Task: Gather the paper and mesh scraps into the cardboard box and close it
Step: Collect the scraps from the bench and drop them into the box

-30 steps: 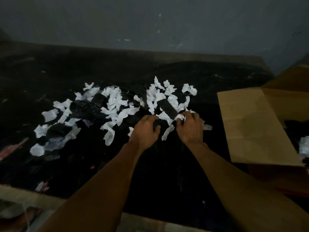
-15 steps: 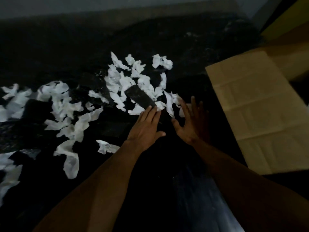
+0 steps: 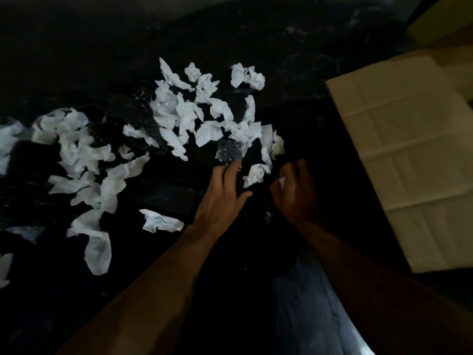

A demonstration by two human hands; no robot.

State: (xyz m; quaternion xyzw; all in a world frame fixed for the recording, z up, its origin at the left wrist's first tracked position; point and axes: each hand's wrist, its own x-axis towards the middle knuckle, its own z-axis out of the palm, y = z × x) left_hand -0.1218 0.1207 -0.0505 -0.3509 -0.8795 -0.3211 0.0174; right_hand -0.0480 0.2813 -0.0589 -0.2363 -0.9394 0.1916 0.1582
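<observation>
Several crumpled white paper scraps (image 3: 192, 116) lie scattered on a black surface, with dark mesh scraps (image 3: 128, 111) among them that are hard to make out. My left hand (image 3: 222, 196) has its fingers curled on a shiny mesh scrap (image 3: 228, 151) at the near edge of the pile. My right hand (image 3: 294, 190) is curled, and a bit of white paper (image 3: 281, 181) shows inside its fingers. One crumpled paper scrap (image 3: 256, 174) lies between the two hands. The cardboard box (image 3: 409, 149) is at the right, with only its creased flap showing.
A second spread of paper scraps (image 3: 76, 152) reaches to the left edge, and a lone scrap (image 3: 161, 222) lies left of my left wrist. The black surface (image 3: 294, 60) is dim. A pale glossy patch (image 3: 307, 303) lies near my forearms.
Both hands went from flat, spread fingers to curled fingers at the pile's near edge. The mesh strip has lifted off the surface at my left fingertips. The view moved closer.
</observation>
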